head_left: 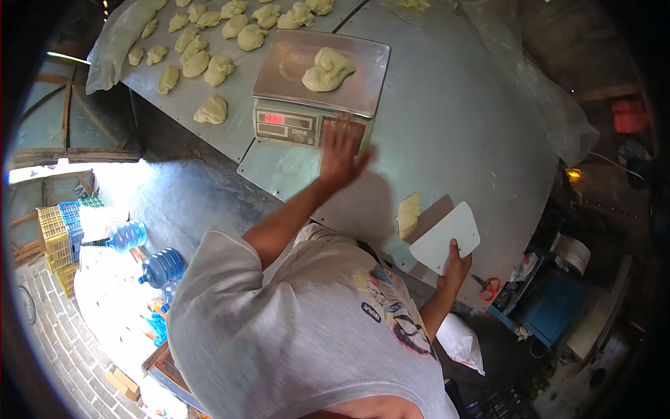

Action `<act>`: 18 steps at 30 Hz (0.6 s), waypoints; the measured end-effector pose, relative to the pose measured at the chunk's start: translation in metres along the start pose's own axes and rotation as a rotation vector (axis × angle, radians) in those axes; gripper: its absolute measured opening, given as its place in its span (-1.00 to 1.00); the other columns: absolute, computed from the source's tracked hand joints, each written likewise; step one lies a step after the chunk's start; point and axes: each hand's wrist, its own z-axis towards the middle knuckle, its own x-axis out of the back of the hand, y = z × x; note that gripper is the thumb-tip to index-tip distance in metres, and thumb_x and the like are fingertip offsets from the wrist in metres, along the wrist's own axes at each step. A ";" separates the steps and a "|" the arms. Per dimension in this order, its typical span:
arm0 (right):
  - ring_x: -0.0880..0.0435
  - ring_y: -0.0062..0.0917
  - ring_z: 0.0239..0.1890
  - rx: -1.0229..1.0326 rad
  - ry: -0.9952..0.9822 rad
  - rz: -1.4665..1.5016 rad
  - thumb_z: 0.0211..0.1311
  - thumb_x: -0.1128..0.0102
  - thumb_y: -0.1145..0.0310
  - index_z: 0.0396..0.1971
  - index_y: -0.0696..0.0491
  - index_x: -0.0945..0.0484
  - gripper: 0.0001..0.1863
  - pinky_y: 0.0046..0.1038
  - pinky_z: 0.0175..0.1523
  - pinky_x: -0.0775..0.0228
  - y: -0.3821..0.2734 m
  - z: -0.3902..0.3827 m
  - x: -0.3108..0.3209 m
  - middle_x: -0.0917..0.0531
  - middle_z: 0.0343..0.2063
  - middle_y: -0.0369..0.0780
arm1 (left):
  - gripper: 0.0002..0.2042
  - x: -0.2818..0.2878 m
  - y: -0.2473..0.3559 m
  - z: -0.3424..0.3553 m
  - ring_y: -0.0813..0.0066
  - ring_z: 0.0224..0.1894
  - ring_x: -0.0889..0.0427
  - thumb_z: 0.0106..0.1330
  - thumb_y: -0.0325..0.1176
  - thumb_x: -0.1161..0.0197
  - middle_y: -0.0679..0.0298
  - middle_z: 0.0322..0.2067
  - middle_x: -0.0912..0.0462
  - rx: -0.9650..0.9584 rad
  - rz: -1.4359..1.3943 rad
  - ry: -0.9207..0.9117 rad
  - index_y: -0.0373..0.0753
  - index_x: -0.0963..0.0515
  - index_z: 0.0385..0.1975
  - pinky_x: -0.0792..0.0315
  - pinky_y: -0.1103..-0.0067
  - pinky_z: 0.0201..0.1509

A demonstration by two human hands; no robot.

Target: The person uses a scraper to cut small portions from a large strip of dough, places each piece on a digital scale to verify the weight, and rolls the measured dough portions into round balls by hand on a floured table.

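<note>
My left hand is raised at the front of a digital scale, its fingers apart, slightly blurred and covering part of the keypad. Whether the fingertips touch the keys I cannot tell. On the scale's steel pan rests a lump of dough. My right hand grips a white dough scraper by its edge, thumb on top, over the near right part of the table. Just left of the scraper lies a smaller flat piece of dough.
Several dough pieces are spread over the metal table at the far left. Clear plastic sheeting hangs along the right edge. Red-handled scissors lie at the near right corner. Blue water jugs stand on the left.
</note>
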 end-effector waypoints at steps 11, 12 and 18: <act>-0.57 -0.38 0.08 -0.136 -0.180 -0.187 0.25 -0.24 0.52 0.21 0.25 -0.36 -0.47 -0.36 0.21 -0.37 -0.010 0.060 -0.061 -0.57 0.06 -0.12 | -0.20 0.030 -0.095 0.155 -0.18 0.47 0.04 -0.01 0.20 -0.40 0.08 0.46 -0.03 -0.008 0.266 0.003 0.21 -0.35 0.32 -0.03 -0.03 0.43; -0.57 -0.38 0.08 -0.118 -0.196 -0.194 0.25 -0.24 0.52 0.21 0.25 -0.36 -0.47 -0.36 0.21 -0.37 -0.003 0.067 -0.059 -0.57 0.06 -0.12 | -0.20 0.028 -0.104 0.173 -0.18 0.47 0.04 -0.01 0.20 -0.40 0.08 0.46 -0.03 0.004 0.270 0.024 0.21 -0.35 0.32 -0.03 -0.03 0.43; -0.58 -0.34 0.08 -0.151 -0.193 -0.120 0.28 -0.23 0.44 0.20 0.24 -0.36 -0.49 -0.34 0.15 -0.43 0.037 0.133 -0.044 -0.57 0.04 -0.14 | -0.50 0.033 -0.149 0.251 0.09 0.02 -0.62 0.01 -0.07 -0.43 0.06 0.01 -0.62 0.255 0.108 -0.399 -0.09 -0.61 -0.02 -0.50 0.27 0.11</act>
